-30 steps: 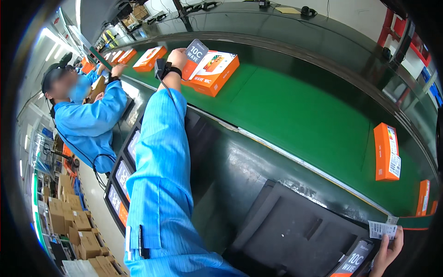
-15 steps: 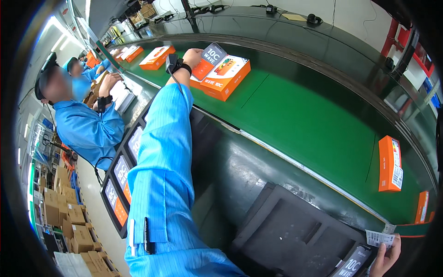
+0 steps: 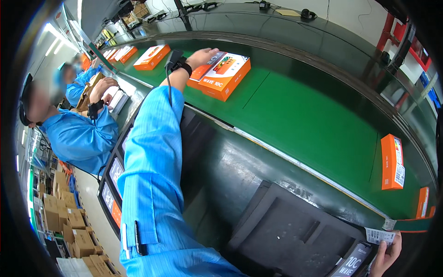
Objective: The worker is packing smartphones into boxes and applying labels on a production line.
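Note:
My left hand [image 3: 203, 57] reaches far over a green conveyor belt, its fingers stretched out across a phone [image 3: 206, 69] with a grey and orange printed film. The phone lies on a white-topped orange phone box [image 3: 228, 76], and my fingers cover part of it. At the lower right, my right hand [image 3: 386, 256] pinches a white barcode label [image 3: 380, 236] between thumb and fingers. Close beside that hand, another phone [image 3: 354, 261] with the same kind of film sits at the end of a black tray [image 3: 295, 231].
Orange boxes stand on the green belt [image 3: 304, 124]: one box [image 3: 392, 161] at the right, several farther left. A black tray of phones [image 3: 110, 196] lies left of my arm. Co-workers in blue [image 3: 83, 136] sit along the left. Stacked cartons [image 3: 69, 217] fill the lower left.
The phone in my left hand has tipped down from a raised angle to lie on the box. My left fingers have straightened out over it. My right hand keeps its label.

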Available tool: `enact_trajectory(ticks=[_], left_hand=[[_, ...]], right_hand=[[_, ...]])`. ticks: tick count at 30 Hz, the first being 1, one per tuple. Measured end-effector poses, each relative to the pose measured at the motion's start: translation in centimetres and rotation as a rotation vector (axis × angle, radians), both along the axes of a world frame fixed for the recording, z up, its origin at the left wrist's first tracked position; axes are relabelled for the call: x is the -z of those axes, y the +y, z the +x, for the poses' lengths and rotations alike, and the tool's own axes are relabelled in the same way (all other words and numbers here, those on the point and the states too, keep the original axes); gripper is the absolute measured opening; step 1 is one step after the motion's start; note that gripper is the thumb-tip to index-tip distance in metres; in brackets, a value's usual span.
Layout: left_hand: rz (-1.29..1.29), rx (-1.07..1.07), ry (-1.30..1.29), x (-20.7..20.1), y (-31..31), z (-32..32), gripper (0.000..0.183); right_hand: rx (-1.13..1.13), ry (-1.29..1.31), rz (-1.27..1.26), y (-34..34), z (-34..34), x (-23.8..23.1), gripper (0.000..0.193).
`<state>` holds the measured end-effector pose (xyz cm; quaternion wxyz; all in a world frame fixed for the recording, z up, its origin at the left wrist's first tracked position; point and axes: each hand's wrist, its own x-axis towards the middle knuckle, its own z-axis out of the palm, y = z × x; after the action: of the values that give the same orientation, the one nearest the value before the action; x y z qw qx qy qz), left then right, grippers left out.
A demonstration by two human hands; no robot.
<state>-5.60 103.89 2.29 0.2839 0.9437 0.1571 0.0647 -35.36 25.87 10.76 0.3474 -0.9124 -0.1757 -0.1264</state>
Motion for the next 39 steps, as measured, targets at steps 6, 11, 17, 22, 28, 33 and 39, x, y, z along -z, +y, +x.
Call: enact_trajectory(ticks=[6, 11, 17, 22, 28, 33, 39], left_hand=[[0.611, 0.311, 0.179, 1.0, -11.2, -2.5, 0.102], [0.412, 0.547, 0.04, -0.2, -15.8, -3.0, 0.086], [0.451, 0.093, -0.477, -4.3, -10.2, -2.4, 0.068], [0.59, -0.112, -0.07, -3.1, -5.6, -2.4, 0.07], [0.192, 0.149, -0.005, -1.6, -3.7, -1.8, 0.072], [0.398, 0.09, -0.063, -2.4, -6.5, -2.4, 0.086], [0.501, 0.127, 0.165, -1.2, -5.8, -1.8, 0.094]], right_hand=[[0.035, -0.012, -0.08, 1.0, 0.0, 0.3, 0.019], [0.047, 0.016, -0.064, 0.7, 0.5, 0.9, 0.021], [-0.02, 0.101, 0.046, -3.9, 0.0, 4.2, 0.025], [0.077, 0.058, 0.073, -2.1, 0.5, 4.6, 0.016], [0.017, 0.01, -0.029, -0.7, 0.9, 4.0, 0.018], [0.062, 0.086, 0.043, -1.4, 1.0, 4.8, 0.013], [0.074, 0.072, 0.047, -1.0, 1.3, 5.2, 0.01]])
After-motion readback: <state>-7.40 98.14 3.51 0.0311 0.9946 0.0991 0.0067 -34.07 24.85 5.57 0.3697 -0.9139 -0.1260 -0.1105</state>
